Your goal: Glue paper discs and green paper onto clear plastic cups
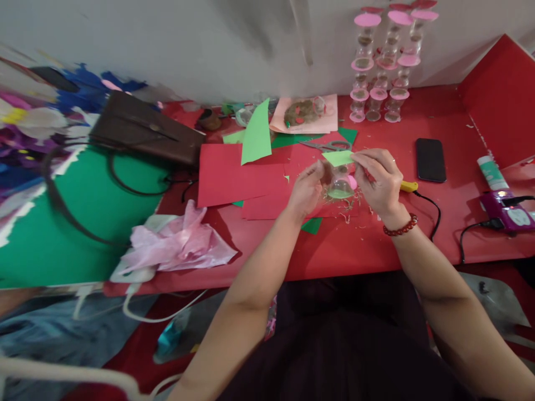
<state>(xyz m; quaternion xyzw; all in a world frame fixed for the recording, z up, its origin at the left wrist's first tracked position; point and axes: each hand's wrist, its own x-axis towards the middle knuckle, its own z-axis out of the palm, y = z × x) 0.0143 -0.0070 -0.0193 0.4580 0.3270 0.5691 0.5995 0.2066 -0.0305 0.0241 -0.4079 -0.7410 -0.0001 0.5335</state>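
Just right of the frame's centre, the left hand (307, 188) grips a clear plastic hourglass (340, 182); the right hand (379, 177) pinches light-green paper (336, 158) atop it (capping, apparently; seating it calls for even pressure).

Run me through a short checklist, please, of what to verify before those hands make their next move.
1. Left hand supporting the clear waisted piece: ok, the fingers are at its left side.
2. Right hand gripping the light green paper: ok, pinched near its right edge.
3. Paper lying flush on the piece's top: cannot tell; the paper hides the rim.
4. Scissors close by: ok, just beyond the hands.
5. Surface below free of scraps: not ok, small shreds lie scattered there.
6. Tip of the yellow corded tool safely clear: cannot tell, the right hand hides it.
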